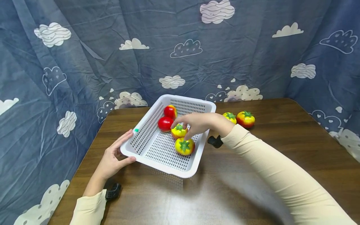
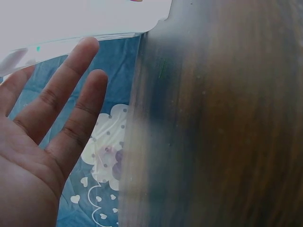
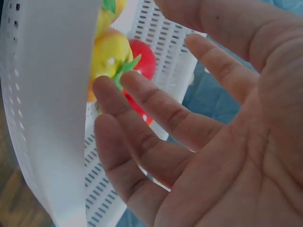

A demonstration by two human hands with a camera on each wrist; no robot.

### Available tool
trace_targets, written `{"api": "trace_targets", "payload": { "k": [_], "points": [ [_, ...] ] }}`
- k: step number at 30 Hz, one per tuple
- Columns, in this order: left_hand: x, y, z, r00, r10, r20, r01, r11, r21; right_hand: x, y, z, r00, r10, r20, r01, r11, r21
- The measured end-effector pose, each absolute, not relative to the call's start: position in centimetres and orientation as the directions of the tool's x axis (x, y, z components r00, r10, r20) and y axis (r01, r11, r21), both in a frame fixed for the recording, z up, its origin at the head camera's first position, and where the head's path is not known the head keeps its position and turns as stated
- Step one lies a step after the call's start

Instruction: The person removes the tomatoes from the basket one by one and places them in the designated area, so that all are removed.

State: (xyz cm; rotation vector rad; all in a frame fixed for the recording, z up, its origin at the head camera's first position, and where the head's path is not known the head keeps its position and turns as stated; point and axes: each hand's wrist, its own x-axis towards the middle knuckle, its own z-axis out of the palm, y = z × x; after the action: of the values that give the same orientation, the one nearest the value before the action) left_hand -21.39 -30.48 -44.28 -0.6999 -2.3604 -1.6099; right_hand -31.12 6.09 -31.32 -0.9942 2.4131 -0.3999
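A white slotted plastic basket [image 1: 168, 169] stands on the table. Inside are two yellow-red tomatoes [image 1: 184, 146] with green leafy tops, plus a red fruit [image 1: 165, 124] and a red-yellow one [image 1: 170, 111] behind it. My left hand [image 1: 113, 161] spans the basket's left corner, fingers at the side rim and thumb at the front rim. Its fingers [image 2: 78, 111] show straight and spread under the basket's edge in the left wrist view. Over the yellow-red tomatoes hovers my right hand [image 1: 197, 123], its fingers [image 3: 142, 137] loosely bent and spread, palm holding nothing.
Two more yellow-red tomatoes [image 1: 246, 119] sit on the brown wooden table [image 1: 270, 137], right of the basket and behind my right wrist. A blue cloud-patterned curtain [image 1: 157, 28] hangs around the table's back and sides. Each wrist wears a black device [image 1: 113, 191].
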Motion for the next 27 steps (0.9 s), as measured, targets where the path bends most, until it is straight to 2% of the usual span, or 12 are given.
{"api": "trace_targets", "payload": {
  "k": [11, 18, 27],
  "points": [
    [-21.3, -30.6, -44.1, -0.874, 0.269, 0.404, 0.474, 0.296, 0.829, -31.1, 4.5, -32.0, -0.572, -0.676, -0.465, -0.558, 0.736, -0.384],
    [-21.4, -30.6, -44.1, -0.871, 0.275, 0.407, 0.479, 0.293, 0.827, -30.9, 4.2, -32.0, -0.597, -0.608, -0.523, -0.513, 0.791, -0.335],
    [-21.3, -30.6, -44.1, -0.873, 0.276, 0.401, 0.474, 0.294, 0.83, -30.9, 3.8, -32.0, -0.597, -0.574, -0.56, -0.493, 0.813, -0.308]
  ]
}}
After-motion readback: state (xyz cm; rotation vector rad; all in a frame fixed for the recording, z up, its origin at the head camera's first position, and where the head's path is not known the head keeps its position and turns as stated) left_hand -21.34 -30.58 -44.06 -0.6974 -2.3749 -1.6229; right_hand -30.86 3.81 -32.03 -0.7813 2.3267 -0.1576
